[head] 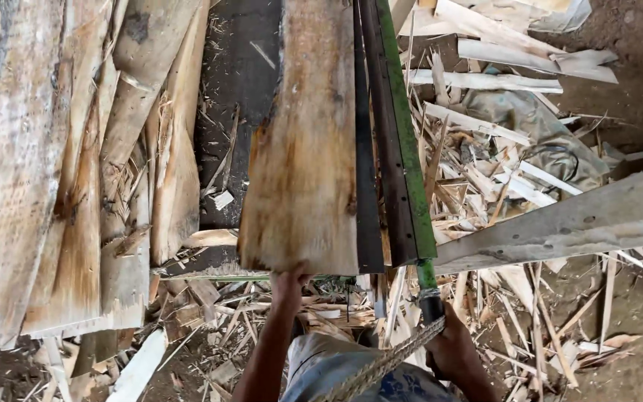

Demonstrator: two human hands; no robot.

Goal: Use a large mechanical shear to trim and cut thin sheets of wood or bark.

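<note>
A: Where is the plank [303, 141]?
B: Flat on the dark bench [234, 82], beside the green rail [403, 134]; its near end is gripped by left-hand fingers [289, 281]. A steady push seems called for.
A: The right hand [452, 350]?
B: Closed around the black handle [432, 305]. Offcuts [485, 171] are strewn over dirt.

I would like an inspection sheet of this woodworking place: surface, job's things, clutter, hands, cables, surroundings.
Surface: dark machine bed, strewn with splinters.
Job's things: rough wooden plank lying lengthwise on the bed beside a green metal rail; black handle at the rail's near end.
Clutter: stacked slabs at left; offcuts and splinters on the ground at right.
Hands: left hand at the plank's near end; right hand at the handle.
Cables: braided rope near the right hand; thin dark wire among the scraps.
Surroundings: bare earth floor; grey beam.
</note>
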